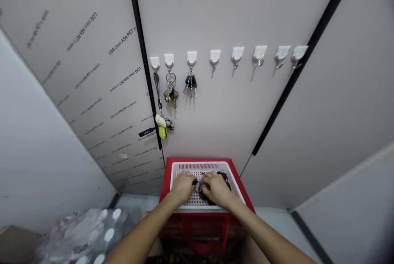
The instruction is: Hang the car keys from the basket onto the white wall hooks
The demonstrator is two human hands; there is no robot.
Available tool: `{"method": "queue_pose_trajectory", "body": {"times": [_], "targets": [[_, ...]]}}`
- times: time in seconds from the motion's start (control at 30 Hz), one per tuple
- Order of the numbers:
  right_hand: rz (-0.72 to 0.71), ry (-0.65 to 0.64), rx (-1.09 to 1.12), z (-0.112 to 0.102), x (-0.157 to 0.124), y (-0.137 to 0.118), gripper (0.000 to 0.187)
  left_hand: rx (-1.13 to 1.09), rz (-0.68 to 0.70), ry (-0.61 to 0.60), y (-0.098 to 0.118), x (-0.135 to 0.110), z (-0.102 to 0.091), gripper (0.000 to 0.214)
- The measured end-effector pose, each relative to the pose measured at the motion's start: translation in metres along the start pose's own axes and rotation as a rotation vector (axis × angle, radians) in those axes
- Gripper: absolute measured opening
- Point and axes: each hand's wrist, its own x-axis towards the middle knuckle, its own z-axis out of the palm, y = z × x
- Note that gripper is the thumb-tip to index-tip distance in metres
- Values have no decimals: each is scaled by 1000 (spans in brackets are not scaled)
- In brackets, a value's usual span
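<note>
Both hands are down inside a white perforated plastic basket [201, 165]. My left hand [184, 187] is closed, with a small black-headed key [195, 182] at its fingertips. My right hand [216, 188] curls closed over a bunch of keys [203, 195], and its fingers hide much of the bunch. More dark keys [226, 178] lie behind and beside the right hand, on the basket's right side. Between the two hands, metal key parts show close together; whether they are joined I cannot tell.
The basket rests on a red stand [235, 171] against a light wall panel. Several white adhesive hooks [215, 55] line the panel. The three leftmost bear a strap with charms [162, 126], a brass-coloured key bunch [170, 94] and black-headed keys [191, 81]. Wrapped bottles [107, 233] stand lower left.
</note>
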Motion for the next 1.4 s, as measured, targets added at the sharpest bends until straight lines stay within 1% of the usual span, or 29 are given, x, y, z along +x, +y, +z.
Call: {"method": "queue_pose_trajectory", "body": {"times": [0.07, 0.17, 0.23, 0.33, 0.4, 0.5, 0.57, 0.63, 0.7, 0.83, 0.9, 0.97, 1.1, 1.17, 1.23, 1.3, 1.4], "targets": [[-15, 0, 4, -1, 0, -1, 15, -37, -22, 12, -1, 1, 1, 22], [-15, 13, 20, 1, 0, -1, 19, -127, -27, 37, -1, 4, 1, 22], [7, 20, 26, 3, 3, -1, 21, -187, -18, 37, 0, 5, 0, 21], [50, 48, 40, 7, 7, -1, 17, -284, -20, 51, 0, 6, -2, 21], [55, 91, 93, 9, 9, 0, 14, -361, -36, 99, -1, 7, -3, 22], [42, 194, 247, 7, 10, 2, 14, -502, -72, 190, -1, 8, -4, 21], [35, 242, 347, 5, 9, 2, 14, -593, -90, 222, -1, 8, -4, 21], [28, 240, 394, 4, 9, 1, 15, -661, -103, 223, -1, 8, -4, 21], [30, 228, 395, 2, 8, 0, 13, -707, -110, 217, 0, 8, -4, 20], [58, 287, 430, -9, 10, -4, 11, -820, -117, 211, 0, 7, -8, 22], [62, 300, 475, -21, 12, -6, 13, -904, -99, 207, 1, 7, -15, 19], [65, 283, 524, -33, 16, -7, 14, -955, -73, 220, 3, 8, -24, 16], [104, 235, 630, -52, 26, -10, 16, -943, -48, 286, 10, 12, -43, 26], [120, 218, 670, -57, 30, -11, 14, -935, -21, 305, 13, 13, -50, 30], [108, 181, 665, -61, 32, -13, 14, -898, 0, 319, 16, 13, -57, 31], [62, 149, 579, -66, 33, -14, 15, -832, 16, 315, 18, 11, -64, 29], [-66, 180, 363, -78, 33, -16, 18, -732, 49, 295, 19, 9, -78, 24]]}}
